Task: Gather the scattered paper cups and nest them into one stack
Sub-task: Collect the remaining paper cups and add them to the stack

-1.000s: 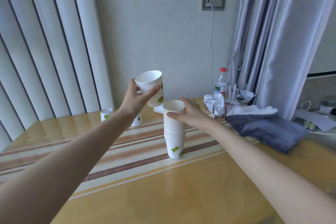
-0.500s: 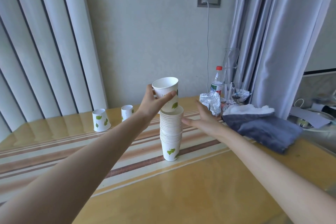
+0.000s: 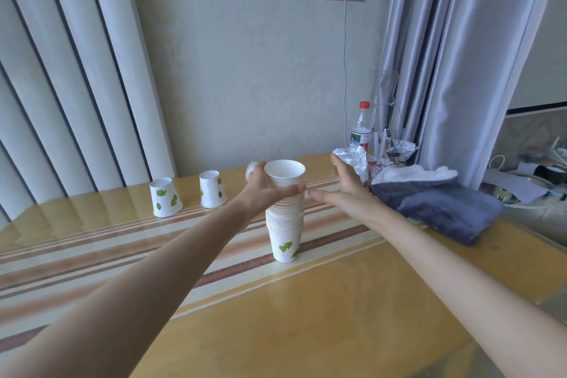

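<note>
Paper cups sit in three places on the counter [image 3: 337,301]. One tall stack [image 3: 285,224] of nested cups stands upright on the striped runner [image 3: 92,255] near the middle, the bottom cup showing a green leaf print. At its top is the top cup [image 3: 284,173], mouth up, seated in the stack. The left hand [image 3: 264,190] reaches in from the left and has its grip wrapped round that top cup just below the rim, thumb across the near side and fingers behind. The right hand [image 3: 343,187] hangs just to the right of the stack with fingers straight and loosely spread, its grip wide and holding nothing; its fingertips come close to the stack's rims, and whether they touch is not clear.

Farther off to the left, two loose cups stand upside down near the far edge of the counter: the left upturned cup [image 3: 165,197] and the right upturned cup [image 3: 212,189], set apart from each other. A small part of another cup [image 3: 250,169] peeks out behind the left hand.

On the right side lie a folded grey towel [image 3: 445,212], crumpled foil [image 3: 352,159] and a plastic bottle [image 3: 361,129] with a red cap, close to the grey curtain [image 3: 460,55].
</note>
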`<act>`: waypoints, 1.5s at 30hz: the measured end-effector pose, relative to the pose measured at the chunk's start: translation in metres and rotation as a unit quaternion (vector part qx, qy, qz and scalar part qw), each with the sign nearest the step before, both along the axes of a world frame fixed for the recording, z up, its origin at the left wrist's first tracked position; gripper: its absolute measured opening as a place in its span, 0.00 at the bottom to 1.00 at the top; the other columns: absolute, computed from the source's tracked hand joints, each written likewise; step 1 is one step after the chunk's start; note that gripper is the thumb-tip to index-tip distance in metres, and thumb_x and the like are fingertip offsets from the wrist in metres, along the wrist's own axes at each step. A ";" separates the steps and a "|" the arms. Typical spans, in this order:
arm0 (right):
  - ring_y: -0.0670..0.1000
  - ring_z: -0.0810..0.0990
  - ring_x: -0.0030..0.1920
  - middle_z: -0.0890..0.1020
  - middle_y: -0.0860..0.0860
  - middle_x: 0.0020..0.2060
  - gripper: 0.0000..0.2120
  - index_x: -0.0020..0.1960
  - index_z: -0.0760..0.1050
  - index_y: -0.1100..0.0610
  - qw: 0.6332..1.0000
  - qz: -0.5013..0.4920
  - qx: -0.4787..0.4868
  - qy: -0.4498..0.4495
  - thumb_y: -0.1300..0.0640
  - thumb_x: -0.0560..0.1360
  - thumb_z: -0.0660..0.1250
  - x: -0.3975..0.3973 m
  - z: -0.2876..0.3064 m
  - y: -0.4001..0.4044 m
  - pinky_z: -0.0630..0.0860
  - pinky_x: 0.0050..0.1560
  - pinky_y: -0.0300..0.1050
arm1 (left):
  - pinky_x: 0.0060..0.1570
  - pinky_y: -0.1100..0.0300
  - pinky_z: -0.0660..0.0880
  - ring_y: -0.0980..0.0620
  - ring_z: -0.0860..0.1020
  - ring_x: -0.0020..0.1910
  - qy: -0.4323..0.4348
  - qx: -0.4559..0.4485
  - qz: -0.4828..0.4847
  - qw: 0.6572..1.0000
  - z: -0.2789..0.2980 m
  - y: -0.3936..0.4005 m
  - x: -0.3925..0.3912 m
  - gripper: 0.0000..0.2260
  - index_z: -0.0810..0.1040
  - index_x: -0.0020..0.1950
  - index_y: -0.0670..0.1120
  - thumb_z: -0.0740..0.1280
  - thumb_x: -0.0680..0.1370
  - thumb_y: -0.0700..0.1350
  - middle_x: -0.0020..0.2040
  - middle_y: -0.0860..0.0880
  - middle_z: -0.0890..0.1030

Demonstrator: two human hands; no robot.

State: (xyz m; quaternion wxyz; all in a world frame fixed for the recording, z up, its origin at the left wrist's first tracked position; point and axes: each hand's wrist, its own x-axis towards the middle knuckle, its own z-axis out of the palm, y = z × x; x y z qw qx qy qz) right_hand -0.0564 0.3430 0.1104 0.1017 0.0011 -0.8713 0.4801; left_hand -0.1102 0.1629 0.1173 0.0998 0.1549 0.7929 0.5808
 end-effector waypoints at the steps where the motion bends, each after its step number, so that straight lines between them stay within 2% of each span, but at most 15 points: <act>1: 0.47 0.49 0.77 0.51 0.49 0.77 0.43 0.76 0.47 0.49 1.000 0.000 -0.006 0.011 0.49 0.71 0.70 0.002 0.004 -0.003 0.51 0.75 0.47 | 0.68 0.54 0.65 0.49 0.64 0.71 0.003 -0.005 -0.002 1.000 0.000 -0.005 0.001 0.54 0.52 0.76 0.47 0.77 0.58 0.60 0.74 0.48 0.61; 4: 0.48 0.55 0.75 0.59 0.49 0.74 0.34 0.74 0.57 0.50 0.997 -0.008 -0.017 0.075 0.53 0.73 0.69 0.005 0.023 -0.017 0.55 0.68 0.41 | 0.62 0.57 0.65 0.50 0.64 0.71 0.032 -0.015 0.015 0.999 0.008 -0.028 0.001 0.42 0.55 0.76 0.46 0.74 0.69 0.54 0.73 0.49 0.65; 8: 0.48 0.66 0.69 0.72 0.51 0.66 0.19 0.64 0.71 0.54 0.990 0.015 0.018 0.139 0.58 0.74 0.67 -0.003 0.049 -0.059 0.60 0.60 0.37 | 0.54 0.59 0.70 0.51 0.73 0.62 0.073 -0.025 0.054 0.996 0.023 -0.083 0.000 0.25 0.70 0.68 0.45 0.71 0.73 0.51 0.64 0.48 0.75; 12: 0.49 0.71 0.65 0.76 0.53 0.62 0.15 0.61 0.74 0.58 0.989 0.044 0.066 0.128 0.60 0.74 0.65 -0.028 0.048 -0.119 0.63 0.58 0.35 | 0.52 0.60 0.72 0.50 0.76 0.55 0.080 -0.045 0.104 0.990 0.023 -0.139 -0.006 0.18 0.74 0.63 0.43 0.69 0.75 0.45 0.58 0.47 0.77; 15: 0.52 0.72 0.64 0.75 0.55 0.63 0.17 0.62 0.72 0.60 0.990 0.066 0.098 0.079 0.59 0.74 0.65 -0.061 0.033 -0.159 0.67 0.59 0.41 | 0.61 0.51 0.72 0.47 0.76 0.57 0.068 -0.062 0.124 0.988 0.014 -0.175 -0.020 0.18 0.74 0.62 0.43 0.69 0.74 0.46 0.60 0.46 0.77; 18: 0.55 0.73 0.62 0.74 0.56 0.63 0.20 0.65 0.68 0.60 0.990 0.043 0.131 0.018 0.59 0.74 0.64 -0.104 0.009 -0.188 0.68 0.52 0.43 | 0.55 0.54 0.72 0.49 0.75 0.54 0.058 -0.062 0.143 0.986 -0.001 -0.201 -0.042 0.19 0.73 0.64 0.42 0.69 0.75 0.44 0.59 0.46 0.76; 21: 0.58 0.73 0.61 0.73 0.58 0.62 0.23 0.64 0.64 0.62 0.996 -0.022 0.076 -0.043 0.57 0.73 0.66 -0.149 -0.024 -0.203 0.70 0.53 0.47 | 0.51 0.57 0.69 0.50 0.74 0.55 0.046 -0.052 0.181 0.981 -0.024 -0.220 -0.074 0.22 0.69 0.67 0.41 0.70 0.74 0.43 0.62 0.45 0.75; 25: 0.60 0.69 0.66 0.69 0.60 0.65 0.31 0.66 0.61 0.63 0.993 -0.085 0.002 -0.081 0.53 0.70 0.71 -0.199 -0.064 -0.213 0.68 0.60 0.50 | 0.53 0.57 0.69 0.51 0.72 0.56 -0.003 -0.060 0.209 0.976 -0.065 -0.232 -0.119 0.28 0.64 0.70 0.42 0.70 0.74 0.44 0.67 0.44 0.71; 28: 0.60 0.66 0.68 0.66 0.60 0.67 0.40 0.71 0.56 0.61 0.993 -0.091 -0.023 -0.077 0.51 0.68 0.74 -0.228 -0.085 -0.221 0.67 0.64 0.51 | 0.63 0.51 0.68 0.47 0.68 0.66 -0.020 -0.065 0.242 0.968 -0.092 -0.235 -0.156 0.36 0.57 0.74 0.43 0.72 0.72 0.47 0.72 0.43 0.65; 30: 0.59 0.66 0.68 0.65 0.58 0.68 0.42 0.72 0.53 0.59 0.994 -0.075 -0.039 -0.065 0.52 0.67 0.74 -0.241 -0.095 -0.226 0.66 0.64 0.51 | 0.68 0.47 0.65 0.44 0.64 0.71 -0.034 -0.055 0.258 0.964 -0.105 -0.233 -0.175 0.41 0.52 0.75 0.44 0.73 0.71 0.49 0.74 0.44 0.61; 32: 0.57 0.66 0.68 0.65 0.56 0.68 0.41 0.72 0.54 0.59 0.995 -0.069 -0.060 -0.044 0.54 0.68 0.73 -0.249 -0.104 -0.230 0.65 0.63 0.49 | 0.65 0.50 0.67 0.43 0.66 0.69 -0.040 -0.029 0.255 0.966 -0.113 -0.227 -0.187 0.41 0.52 0.75 0.44 0.74 0.70 0.48 0.72 0.44 0.63; 34: 0.57 0.68 0.67 0.67 0.56 0.68 0.37 0.71 0.57 0.60 0.993 -0.089 -0.065 -0.031 0.57 0.69 0.72 -0.256 -0.109 -0.231 0.66 0.61 0.47 | 0.58 0.51 0.70 0.42 0.70 0.64 -0.036 -0.014 0.248 0.968 -0.118 -0.221 -0.196 0.37 0.57 0.73 0.45 0.74 0.70 0.45 0.68 0.44 0.69; 38: 0.57 0.75 0.58 0.74 0.57 0.61 0.25 0.62 0.65 0.62 0.991 -0.117 -0.044 -0.040 0.56 0.70 0.71 -0.263 -0.112 -0.223 0.67 0.48 0.43 | 0.50 0.50 0.74 0.43 0.74 0.55 -0.017 -0.051 0.280 0.958 -0.118 -0.212 -0.203 0.27 0.65 0.66 0.45 0.73 0.70 0.45 0.59 0.45 0.75; 41: 0.57 0.76 0.57 0.75 0.56 0.59 0.25 0.60 0.66 0.62 0.992 -0.118 -0.041 -0.024 0.55 0.69 0.72 -0.256 -0.102 -0.220 0.68 0.48 0.44 | 0.48 0.50 0.74 0.44 0.74 0.52 -0.004 -0.069 0.289 0.955 -0.108 -0.210 -0.196 0.27 0.66 0.64 0.44 0.73 0.70 0.47 0.58 0.45 0.75; 45: 0.56 0.76 0.56 0.74 0.56 0.59 0.26 0.60 0.67 0.61 0.995 -0.080 -0.064 0.000 0.53 0.68 0.72 -0.233 -0.073 -0.226 0.69 0.48 0.44 | 0.48 0.53 0.72 0.45 0.75 0.53 0.022 -0.046 0.273 0.961 -0.084 -0.215 -0.168 0.27 0.67 0.64 0.43 0.73 0.70 0.48 0.57 0.45 0.75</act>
